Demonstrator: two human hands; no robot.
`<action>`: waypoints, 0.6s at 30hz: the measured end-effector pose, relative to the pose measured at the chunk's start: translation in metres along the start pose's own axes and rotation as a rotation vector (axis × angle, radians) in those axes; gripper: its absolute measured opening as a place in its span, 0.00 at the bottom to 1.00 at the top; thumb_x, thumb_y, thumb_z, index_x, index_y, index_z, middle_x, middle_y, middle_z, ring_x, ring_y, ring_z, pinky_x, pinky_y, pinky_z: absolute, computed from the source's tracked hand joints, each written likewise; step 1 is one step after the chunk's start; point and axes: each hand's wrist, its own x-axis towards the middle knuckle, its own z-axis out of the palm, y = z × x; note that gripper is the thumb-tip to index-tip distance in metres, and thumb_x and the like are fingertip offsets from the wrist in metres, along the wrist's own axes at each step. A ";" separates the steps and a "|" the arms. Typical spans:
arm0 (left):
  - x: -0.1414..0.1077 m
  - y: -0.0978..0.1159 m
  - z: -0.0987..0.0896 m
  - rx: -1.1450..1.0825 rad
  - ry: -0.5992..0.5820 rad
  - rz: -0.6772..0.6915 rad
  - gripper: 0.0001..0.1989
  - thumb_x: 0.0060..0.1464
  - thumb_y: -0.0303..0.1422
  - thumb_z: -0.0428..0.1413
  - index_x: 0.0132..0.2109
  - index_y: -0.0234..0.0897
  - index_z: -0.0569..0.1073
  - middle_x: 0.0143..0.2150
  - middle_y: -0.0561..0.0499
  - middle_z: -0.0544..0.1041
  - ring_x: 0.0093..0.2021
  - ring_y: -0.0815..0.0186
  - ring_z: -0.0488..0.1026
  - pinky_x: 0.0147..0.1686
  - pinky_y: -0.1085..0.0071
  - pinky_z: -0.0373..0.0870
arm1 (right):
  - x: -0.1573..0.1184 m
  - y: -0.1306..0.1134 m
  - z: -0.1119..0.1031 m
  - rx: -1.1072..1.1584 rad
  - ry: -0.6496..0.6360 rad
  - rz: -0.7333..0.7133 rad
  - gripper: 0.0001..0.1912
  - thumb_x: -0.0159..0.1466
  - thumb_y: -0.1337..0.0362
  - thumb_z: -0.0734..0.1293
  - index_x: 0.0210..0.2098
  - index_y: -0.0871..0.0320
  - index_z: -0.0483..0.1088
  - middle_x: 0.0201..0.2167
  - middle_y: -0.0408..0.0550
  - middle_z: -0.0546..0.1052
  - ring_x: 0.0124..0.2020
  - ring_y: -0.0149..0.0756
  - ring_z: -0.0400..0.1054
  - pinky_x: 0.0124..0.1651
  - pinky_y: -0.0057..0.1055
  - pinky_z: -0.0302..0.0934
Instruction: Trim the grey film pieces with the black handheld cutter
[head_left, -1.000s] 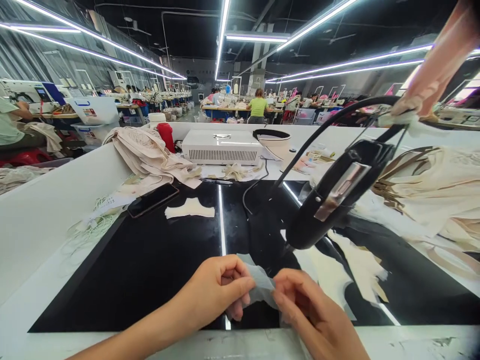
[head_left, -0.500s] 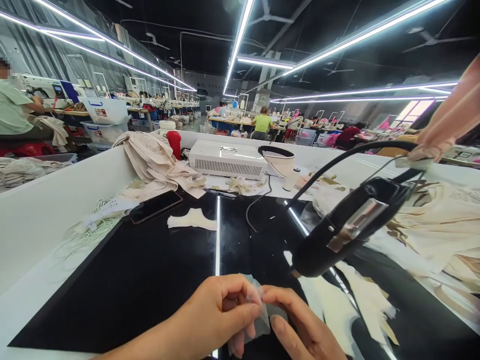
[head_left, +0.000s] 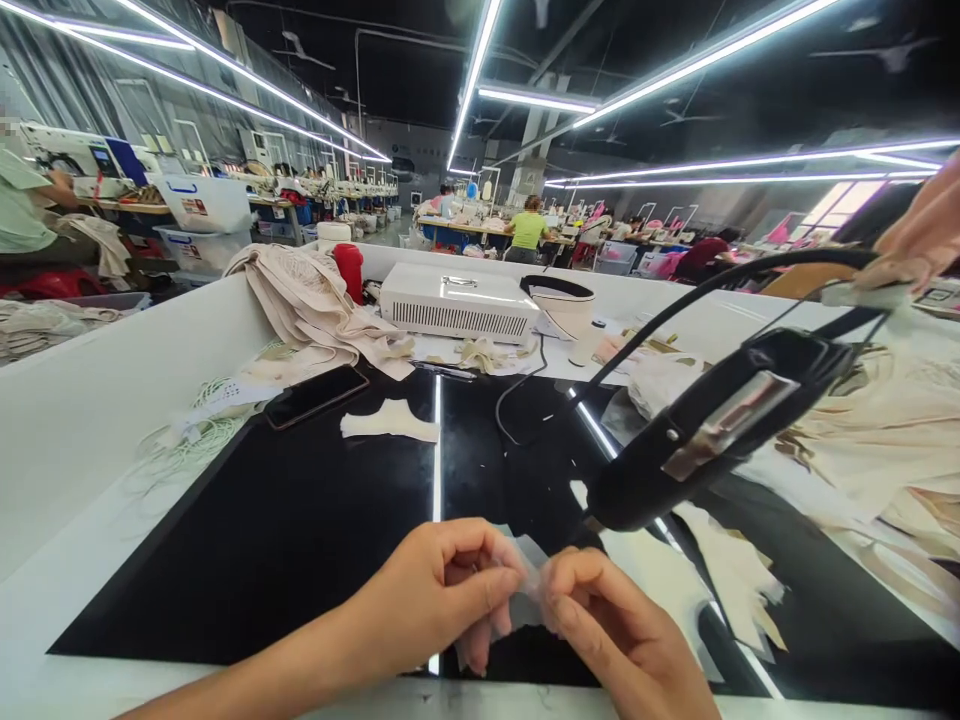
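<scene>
Low in the middle of the head view, my left hand [head_left: 457, 590] pinches a thin, translucent whitish sheet [head_left: 531, 565] between thumb and fingers. My right hand [head_left: 600, 610] grips the sheet's right side, its fingertips a short gap from those of my left. Just above my right hand hangs a black handheld device [head_left: 705, 440] with a metal lever, its tip close behind my fingers. Pale cut pieces [head_left: 660, 580] lie to the right, and one cream piece [head_left: 390, 420] rests on the black mat [head_left: 300, 530].
Another person's hand [head_left: 919, 240] is at the upper right, by the device's cable. A phone [head_left: 316, 397], beige fabric [head_left: 296, 300], a red item [head_left: 349, 272] and a white vented box [head_left: 457, 305] stand behind. More fabric [head_left: 877, 430] lies right; a white wall [head_left: 97, 420] edges the left.
My right hand's fingers have closed on the sheet, which now stretches between both hands. The device and the other hand have shifted to the right. The view has tilted down slightly.
</scene>
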 end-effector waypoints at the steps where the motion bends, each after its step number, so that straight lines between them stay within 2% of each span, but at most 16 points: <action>1: 0.000 -0.001 -0.001 0.006 0.008 0.000 0.16 0.60 0.45 0.62 0.38 0.35 0.72 0.26 0.55 0.74 0.19 0.74 0.69 0.21 0.78 0.68 | -0.001 0.001 0.001 -0.030 0.006 -0.005 0.18 0.64 0.44 0.71 0.30 0.52 0.74 0.27 0.40 0.71 0.29 0.33 0.65 0.33 0.25 0.63; 6: 0.005 -0.008 -0.006 0.081 0.069 0.003 0.12 0.63 0.41 0.59 0.42 0.35 0.74 0.29 0.55 0.75 0.21 0.74 0.69 0.24 0.77 0.70 | 0.002 0.014 -0.003 -0.337 0.071 -0.174 0.11 0.69 0.53 0.68 0.37 0.49 0.78 0.30 0.41 0.77 0.25 0.31 0.69 0.30 0.24 0.67; 8: 0.007 -0.011 -0.009 0.144 0.113 0.003 0.11 0.63 0.40 0.58 0.45 0.36 0.75 0.31 0.56 0.75 0.23 0.74 0.70 0.25 0.76 0.72 | 0.006 0.023 -0.007 -0.457 0.076 -0.280 0.10 0.71 0.56 0.66 0.41 0.49 0.79 0.35 0.43 0.80 0.27 0.33 0.73 0.32 0.25 0.70; 10: 0.009 -0.013 -0.012 0.235 0.162 -0.005 0.10 0.64 0.39 0.57 0.48 0.39 0.74 0.33 0.57 0.74 0.25 0.72 0.70 0.25 0.76 0.71 | 0.011 0.031 -0.012 -0.564 0.071 -0.388 0.10 0.73 0.58 0.64 0.43 0.48 0.78 0.39 0.44 0.82 0.34 0.35 0.78 0.38 0.26 0.73; 13: 0.011 -0.014 -0.015 0.477 0.239 0.026 0.06 0.65 0.36 0.55 0.48 0.43 0.72 0.32 0.60 0.73 0.27 0.71 0.70 0.25 0.76 0.67 | 0.017 0.036 -0.014 -0.684 0.043 -0.536 0.10 0.75 0.62 0.62 0.48 0.49 0.76 0.41 0.45 0.82 0.40 0.34 0.80 0.43 0.25 0.75; 16: 0.010 -0.015 -0.016 0.823 0.305 0.117 0.01 0.66 0.32 0.55 0.44 0.43 0.69 0.32 0.61 0.75 0.29 0.71 0.71 0.30 0.74 0.63 | 0.020 0.034 -0.010 -0.758 0.042 -0.638 0.13 0.77 0.62 0.59 0.50 0.52 0.75 0.39 0.45 0.82 0.37 0.32 0.81 0.42 0.24 0.75; 18: 0.009 -0.017 -0.016 1.031 0.307 0.161 0.03 0.67 0.31 0.55 0.41 0.42 0.68 0.32 0.61 0.75 0.30 0.69 0.72 0.31 0.72 0.62 | 0.020 0.032 -0.006 -0.824 0.059 -0.681 0.15 0.78 0.62 0.56 0.49 0.53 0.75 0.37 0.45 0.82 0.36 0.32 0.80 0.41 0.25 0.76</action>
